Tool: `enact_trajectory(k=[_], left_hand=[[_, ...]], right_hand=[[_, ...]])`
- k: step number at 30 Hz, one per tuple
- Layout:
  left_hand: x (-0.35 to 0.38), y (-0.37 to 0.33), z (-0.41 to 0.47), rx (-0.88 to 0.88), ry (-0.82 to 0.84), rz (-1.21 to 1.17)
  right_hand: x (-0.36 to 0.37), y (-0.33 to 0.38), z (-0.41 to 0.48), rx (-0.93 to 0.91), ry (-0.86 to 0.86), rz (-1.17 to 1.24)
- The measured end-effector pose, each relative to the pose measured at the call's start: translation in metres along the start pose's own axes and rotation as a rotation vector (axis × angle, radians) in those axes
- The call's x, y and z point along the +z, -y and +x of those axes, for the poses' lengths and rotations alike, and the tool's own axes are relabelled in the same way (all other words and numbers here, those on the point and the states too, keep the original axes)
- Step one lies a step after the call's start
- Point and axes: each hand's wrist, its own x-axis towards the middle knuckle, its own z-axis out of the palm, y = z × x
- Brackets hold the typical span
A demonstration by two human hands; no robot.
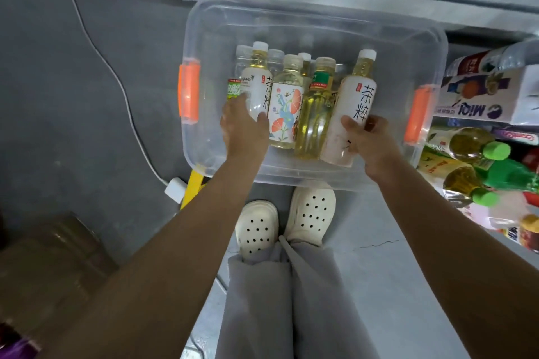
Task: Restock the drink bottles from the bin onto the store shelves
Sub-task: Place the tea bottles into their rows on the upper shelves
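Two bare forearms reach forward and down from the camera, above grey trouser legs (pixel 262 300) and a pair of white perforated clogs (pixel 312 213) on the floor. The hands are apart, each clamped on its own bottle inside the clear bin (pixel 320 181).

The left hand (pixel 245 125) grips the lower part of a white-labelled bottle (pixel 258 87), thumb on one side and fingers on the other. The right hand (pixel 370 143) holds a second white-labelled bottle (pixel 354 108), thumb across the label and fingers wrapped behind it. This bottle leans, its white cap pointing away from the hand.

Between the hands stand a floral-labelled bottle (pixel 284 108) and a yellow drink bottle (pixel 316 116) with a green neck label, touching each other. Just beyond the left hand's fingers, a small green-labelled bottle (pixel 234 90) shows in part. More bottles stand behind these, farther from the hands, too blurred to tell apart.

The bin sits on the floor just ahead of the clogs. It has an orange latch (pixel 189 93) outside the left hand and another (pixel 417 114) outside the right hand.

To the right of the right hand are the store shelves (pixel 472 118), with green-capped bottles (pixel 466 151) lying cap toward the camera and a printed carton (pixel 481 96) above them. To the left of the left hand, a white cable (pixel 122 87) runs across the grey floor to a white plug (pixel 175 189).
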Motion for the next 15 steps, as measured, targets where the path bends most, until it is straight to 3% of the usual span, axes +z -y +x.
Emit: enact_trajectory(k=[4, 6, 11, 15], left_hand=[[-0.031, -0.069, -0.074, -0.01, 0.318, -0.404], [-0.06, -0.104, -0.121, -0.008, 0.462, -0.471], [-0.166, -0.172, -0.244, 0.264, 0.478, -0.409], [-0.27, -0.235, -0.344, 0.253, 0.545, -0.482]], right_hand=[[-0.012, 0.034, -0.083, -0.021, 0.095, 0.204], [-0.021, 0.06, -0.146, -0.044, 0.138, 0.315], [-0.07, 0.129, -0.314, -0.124, 0.202, 0.512], [-0.137, 0.196, -0.454, -0.257, 0.271, 0.469]])
